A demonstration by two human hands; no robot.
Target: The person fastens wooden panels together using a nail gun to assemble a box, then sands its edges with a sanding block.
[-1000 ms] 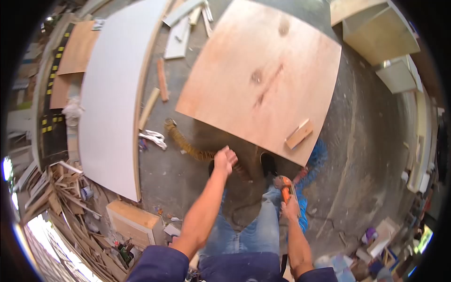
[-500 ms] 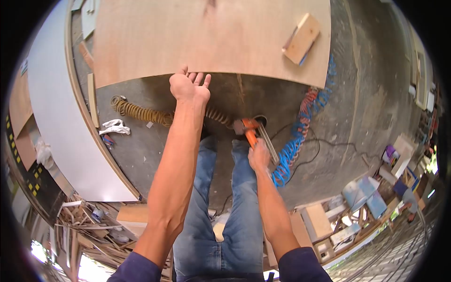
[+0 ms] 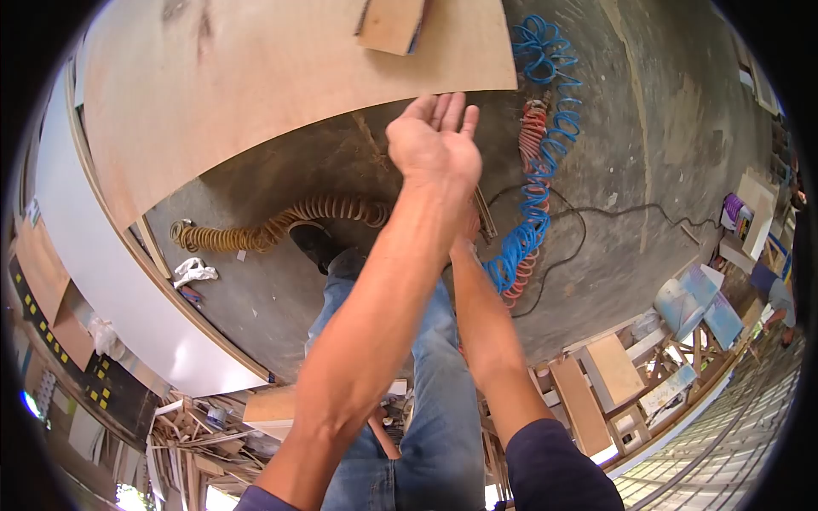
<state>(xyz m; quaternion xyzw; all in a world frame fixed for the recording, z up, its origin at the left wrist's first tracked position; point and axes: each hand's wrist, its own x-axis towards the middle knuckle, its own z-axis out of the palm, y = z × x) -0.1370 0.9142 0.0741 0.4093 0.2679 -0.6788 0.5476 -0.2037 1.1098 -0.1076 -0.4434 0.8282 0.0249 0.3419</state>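
Note:
My left hand [image 3: 434,145] is palm up with its fingers apart, at the near edge of a large plywood sheet [image 3: 281,77]. A small wooden block [image 3: 392,25] lies on that sheet. My right hand [image 3: 468,228] is partly hidden behind my left forearm, closed on an orange nail gun; only the tool's metal magazine [image 3: 486,213] shows clearly. Beside it a coiled blue hose [image 3: 515,255] and a red one [image 3: 532,136] run over the floor.
A brown coiled hose [image 3: 281,223] and a white cloth [image 3: 195,271] lie on the floor. A white panel [image 3: 128,255] stretches along the left. Scrap wood [image 3: 192,447] is piled at lower left, and wooden boxes [image 3: 612,372] sit at lower right. Another person [image 3: 780,302] is at far right.
My left hand has shifted right along the plywood's near edge. The view has turned, and the block appears farther left and up. The nail gun's orange body is now hidden behind my left arm.

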